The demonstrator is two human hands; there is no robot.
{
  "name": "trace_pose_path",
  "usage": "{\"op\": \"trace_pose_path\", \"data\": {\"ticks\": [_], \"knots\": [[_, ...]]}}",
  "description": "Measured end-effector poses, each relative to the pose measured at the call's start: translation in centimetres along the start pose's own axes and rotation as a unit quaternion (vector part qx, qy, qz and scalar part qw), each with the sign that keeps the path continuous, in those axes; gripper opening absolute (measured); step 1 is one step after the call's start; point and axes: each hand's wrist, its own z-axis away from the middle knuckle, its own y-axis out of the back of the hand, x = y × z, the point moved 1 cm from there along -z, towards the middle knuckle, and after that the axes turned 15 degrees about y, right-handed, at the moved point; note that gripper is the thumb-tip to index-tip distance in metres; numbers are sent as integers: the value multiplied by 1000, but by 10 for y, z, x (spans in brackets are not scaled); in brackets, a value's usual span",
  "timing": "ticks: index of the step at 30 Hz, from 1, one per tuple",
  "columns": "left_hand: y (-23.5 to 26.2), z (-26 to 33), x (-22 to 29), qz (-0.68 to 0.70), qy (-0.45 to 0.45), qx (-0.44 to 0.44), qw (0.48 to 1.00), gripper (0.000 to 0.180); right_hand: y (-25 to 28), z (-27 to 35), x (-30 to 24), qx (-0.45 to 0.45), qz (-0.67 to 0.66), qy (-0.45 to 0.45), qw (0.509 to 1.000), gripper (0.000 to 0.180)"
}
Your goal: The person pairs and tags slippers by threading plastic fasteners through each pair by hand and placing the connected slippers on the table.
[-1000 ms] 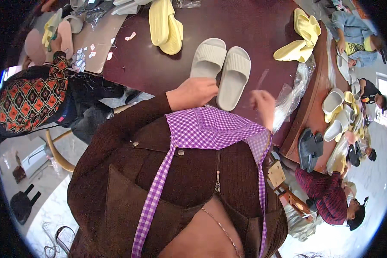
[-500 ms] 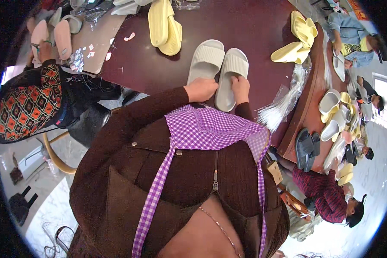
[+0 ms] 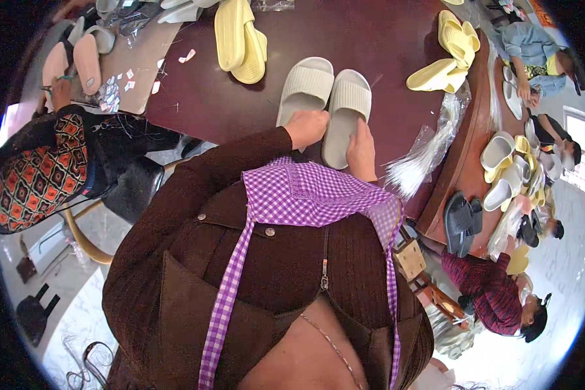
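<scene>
Two pale grey-green slide sandals lie side by side on a dark maroon table (image 3: 396, 39). My left hand (image 3: 307, 127) grips the heel end of the left sandal (image 3: 304, 88). My right hand (image 3: 361, 148) rests against the heel end of the right sandal (image 3: 346, 114), fingers curled on its edge. My brown sleeve and a purple checked apron cover the lower part of the view.
A pair of yellow sandals (image 3: 240, 39) lies further back, more yellow ones (image 3: 450, 52) to the right. A bundle of clear plastic bags (image 3: 422, 159) sits at the table's right edge. Other people sit at left (image 3: 39, 162) and right (image 3: 494, 292).
My right hand came in from the right and closed on the right sandal's heel. My left hand stayed at the left sandal's heel. The two sandals now lie closer together.
</scene>
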Motion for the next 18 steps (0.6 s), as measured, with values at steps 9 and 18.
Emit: {"op": "trace_pose_path", "data": {"ticks": [9, 18], "knots": [[0, 0, -1, -2, 5, 0, 1000, 13, 18, -37, 47, 68, 2, -58, 996, 25], [-8, 3, -4, -7, -165, 38, 986, 10, -27, -116, 109, -37, 50, -146, 987, 31]]}}
